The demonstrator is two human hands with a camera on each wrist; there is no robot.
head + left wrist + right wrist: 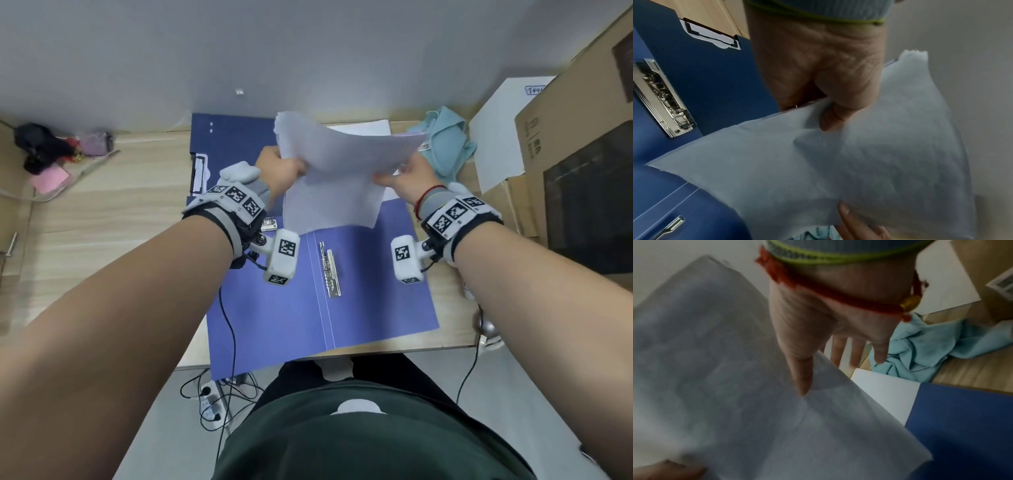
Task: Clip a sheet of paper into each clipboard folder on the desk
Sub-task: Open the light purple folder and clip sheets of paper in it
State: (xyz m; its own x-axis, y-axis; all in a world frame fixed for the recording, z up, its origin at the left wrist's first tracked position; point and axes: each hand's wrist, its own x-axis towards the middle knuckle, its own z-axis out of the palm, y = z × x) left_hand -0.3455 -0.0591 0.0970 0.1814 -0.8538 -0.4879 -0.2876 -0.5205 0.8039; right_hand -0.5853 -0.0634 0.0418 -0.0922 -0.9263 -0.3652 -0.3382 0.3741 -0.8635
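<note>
Both hands hold a stack of white paper (342, 161) in the air above an open blue clipboard folder (376, 294). My left hand (286, 169) grips the stack's left edge, thumb (830, 120) on top. At the right edge, my right hand (402, 176) pinches the paper (735, 386), its thumb (802, 379) on top and the other fingers straight behind. The front sheet hangs down over the folder's far part. The folder's metal clip (330, 270) lies along the spine with nothing under it. A second blue folder (233, 144) lies behind, with its clip (663, 97) showing.
A loose white sheet (885, 394) lies at the folder's far right, next to a crumpled teal cloth (445, 144). Cardboard boxes (565, 144) stand along the right. Small dark and pink items (51, 157) sit at the far left. The folder overhangs the desk's front edge (411, 349).
</note>
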